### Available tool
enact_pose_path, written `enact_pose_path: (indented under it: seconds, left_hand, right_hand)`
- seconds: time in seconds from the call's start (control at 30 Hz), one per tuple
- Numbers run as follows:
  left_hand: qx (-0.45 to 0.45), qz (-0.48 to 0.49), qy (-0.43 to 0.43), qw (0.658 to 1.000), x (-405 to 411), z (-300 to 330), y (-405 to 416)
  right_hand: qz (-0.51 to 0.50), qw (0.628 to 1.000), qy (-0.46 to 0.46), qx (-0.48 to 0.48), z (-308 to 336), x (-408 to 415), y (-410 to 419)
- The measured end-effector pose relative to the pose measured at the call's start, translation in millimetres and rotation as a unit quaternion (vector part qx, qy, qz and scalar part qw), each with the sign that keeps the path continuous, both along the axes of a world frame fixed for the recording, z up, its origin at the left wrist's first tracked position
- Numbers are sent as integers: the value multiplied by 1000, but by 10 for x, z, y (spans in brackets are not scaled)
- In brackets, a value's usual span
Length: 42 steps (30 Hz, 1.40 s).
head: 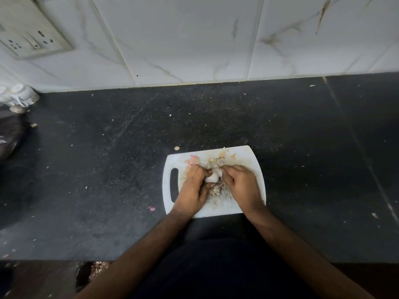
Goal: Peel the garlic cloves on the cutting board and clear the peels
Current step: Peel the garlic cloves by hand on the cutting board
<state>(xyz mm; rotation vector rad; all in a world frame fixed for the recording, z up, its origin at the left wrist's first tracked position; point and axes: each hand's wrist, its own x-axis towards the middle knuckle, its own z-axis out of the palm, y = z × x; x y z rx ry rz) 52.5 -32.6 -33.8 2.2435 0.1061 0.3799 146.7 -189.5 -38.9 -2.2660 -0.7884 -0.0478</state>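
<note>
A white cutting board [248, 156] with a handle slot on its left lies on the black counter. Over its middle, my left hand [194, 188] grips a pale garlic clove [211, 177] between thumb and fingers. My right hand [241, 186] pinches at the clove's top end, its fingertips touching the skin there. Loose papery peels [216, 162] lie on the far part of the board, with a pinkish peel [194, 158] at the far left. More garlic scraps [216, 190] sit between my hands, partly hidden.
The black stone counter [108, 169] is speckled with small peel bits, one pink scrap [151, 208] near the board's front left. A tiled wall with a socket plate [32, 37] stands behind. White-capped jars [19, 96] and a dark object [8, 137] sit at the far left.
</note>
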Motion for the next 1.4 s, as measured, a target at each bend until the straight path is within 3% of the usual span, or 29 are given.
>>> enact_pose_path:
  seconds: [0.3, 0.47, 0.67, 0.9, 1.4]
  left_hand:
    - [-99, 21, 12, 995, -32, 42, -14]
    - [-108, 8, 36, 993, -41, 77, 0]
    - [-60, -2, 5, 998, -35, 135, 6]
    - [-78, 22, -2, 997, -29, 93, 32]
    - [-102, -1, 2, 995, -18, -4, 60]
  right_hand:
    - [-52, 998, 31, 19, 34, 12, 6]
    - [-44, 996, 56, 53, 22, 22, -9]
    - [77, 996, 16, -38, 108, -67, -8]
    - [79, 996, 12, -43, 119, -46, -11]
    - [65, 983, -48, -162, 128, -91, 91]
